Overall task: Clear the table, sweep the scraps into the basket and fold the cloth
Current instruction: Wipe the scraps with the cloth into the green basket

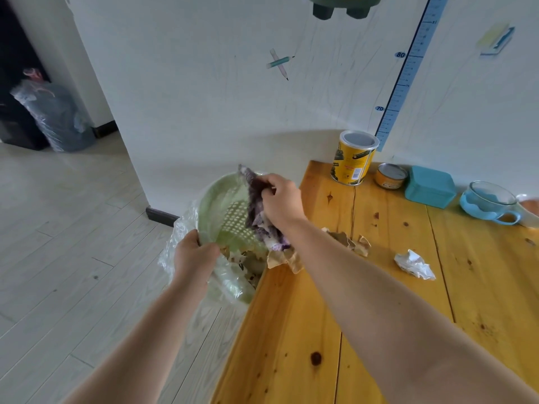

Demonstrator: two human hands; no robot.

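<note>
My left hand (pixel 194 252) grips the near rim of a pale green perforated basket (pixel 221 205), lined with a clear plastic bag and held tilted against the left edge of the wooden table (pixel 291 330). My right hand (pixel 281 202) clutches a bunched purple and white cloth (pixel 256 211) at the table's edge, over the basket's mouth. Brown paper scraps (pixel 285 259) hang over the edge below the cloth, and more scraps (pixel 354 243) lie just to the right. Some scraps rest inside the basket. A crumpled white wrapper (pixel 414 263) lies further right on the table.
Along the wall at the back of the table stand a yellow can (pixel 353 158), a small tin (pixel 390 176), a teal box (pixel 430 186) and a blue glass cup (pixel 490 204). A water jug wrapped in plastic (pixel 55 115) stands on the floor far left.
</note>
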